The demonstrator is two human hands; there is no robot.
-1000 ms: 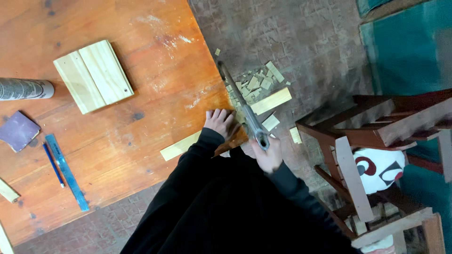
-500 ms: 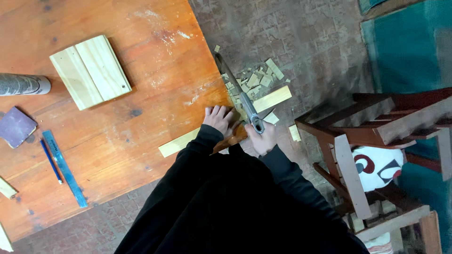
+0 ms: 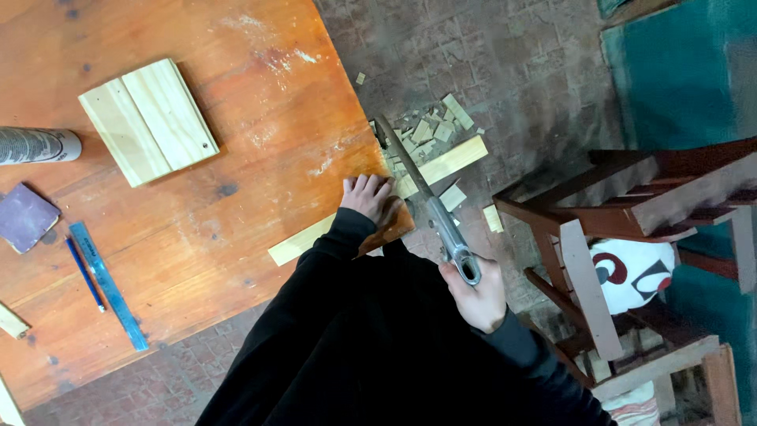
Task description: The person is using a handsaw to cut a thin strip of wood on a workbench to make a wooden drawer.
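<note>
Right hand [image 3: 475,293] clenched on the handsaw [image 3: 426,201] has drawn back since a second ago, blade mid-stroke just beside the left hand [image 3: 367,197] pinning the wood strip [image 3: 303,241] at the table [image 3: 236,158] edge.

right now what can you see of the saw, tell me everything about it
The handsaw has a long, narrow, dull grey metal blade and a grey handle with an oval opening. The right hand grips the handle below the table's edge. The blade runs up and to the left, crossing the pale wood strip where it overhangs the corner of the wooden table, beside the left hand pressing the strip down. Its tip ends above the offcuts on the floor. Teeth are too small to make out.
</note>
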